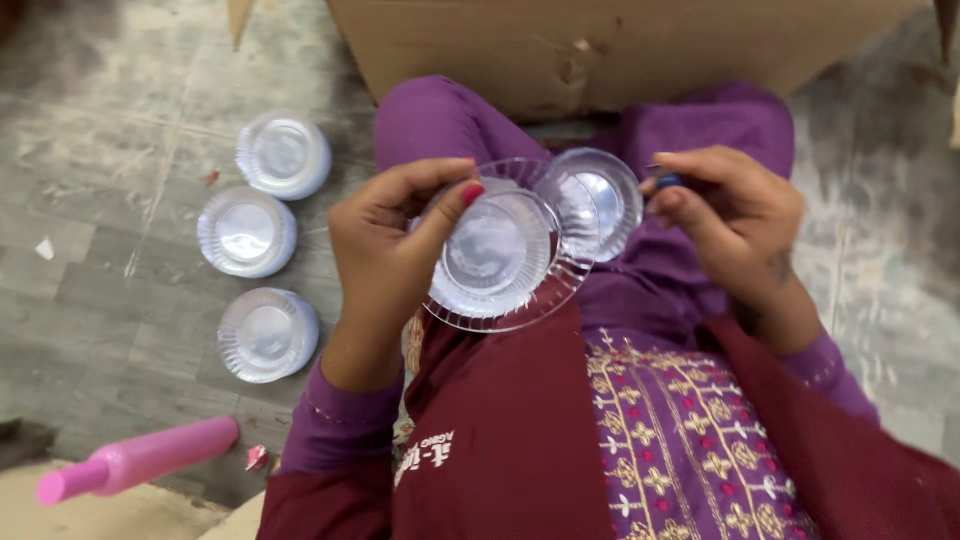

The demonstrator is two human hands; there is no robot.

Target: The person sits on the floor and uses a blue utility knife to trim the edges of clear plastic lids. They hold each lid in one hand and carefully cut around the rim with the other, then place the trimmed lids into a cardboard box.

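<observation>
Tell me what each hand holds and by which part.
The left hand grips the clear plastic dishes at their left rim, thumb across the top one. The right hand pinches a small dark blue object in its fingertips.

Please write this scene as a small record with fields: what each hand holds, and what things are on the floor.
left hand: left hand holds clear plastic plates, thumb on top
right hand: right hand pinches a small dark blue object beside a clear plastic cup
floor, left side: three stacks of clear plates in a column
near corner: pink plastic bottle lying down
ahead: cardboard box
</observation>
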